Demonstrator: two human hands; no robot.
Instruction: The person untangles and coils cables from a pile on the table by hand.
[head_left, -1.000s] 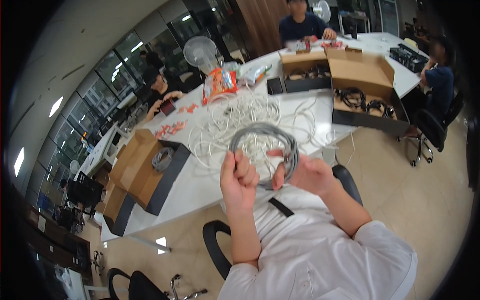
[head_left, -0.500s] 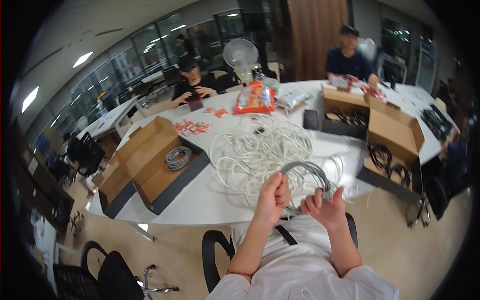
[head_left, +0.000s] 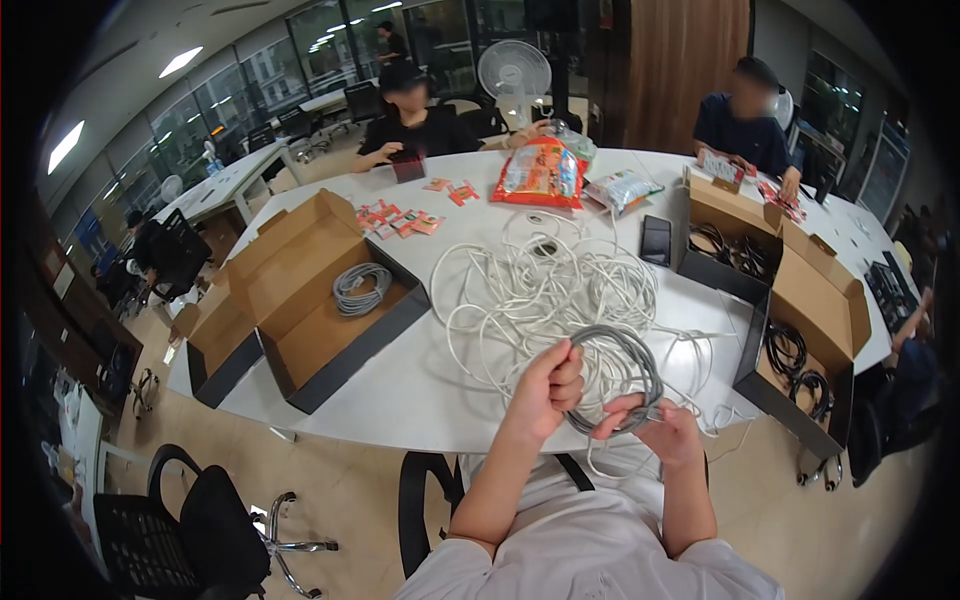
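Note:
A coiled grey cable [head_left: 652, 362] is held up in front of me, just over the table's near edge. My left hand [head_left: 549, 390] is closed around the left side of the coil. At the coil's lower right, my right hand [head_left: 660, 428] has its fingers wrapped on the cable. Behind the coil a large tangle of white cable [head_left: 500, 300] lies loose on the table. To the left, an open cardboard box [head_left: 300, 345] contains another grey cable coil [head_left: 361, 290].
Open boxes with black cables [head_left: 784, 350] stand at the right. Red packets [head_left: 400, 220], an orange-red bag [head_left: 541, 175], a silvery bag [head_left: 622, 190] and a black case [head_left: 656, 240] lie farther back. Two people sit across the white table [head_left: 450, 400]. An office chair [head_left: 225, 520] is at lower left.
My right hand has lowered and turned around the coil's bottom, and the coil now faces me as a rounder ring. The view has shifted; the person across reaches towards the bags.

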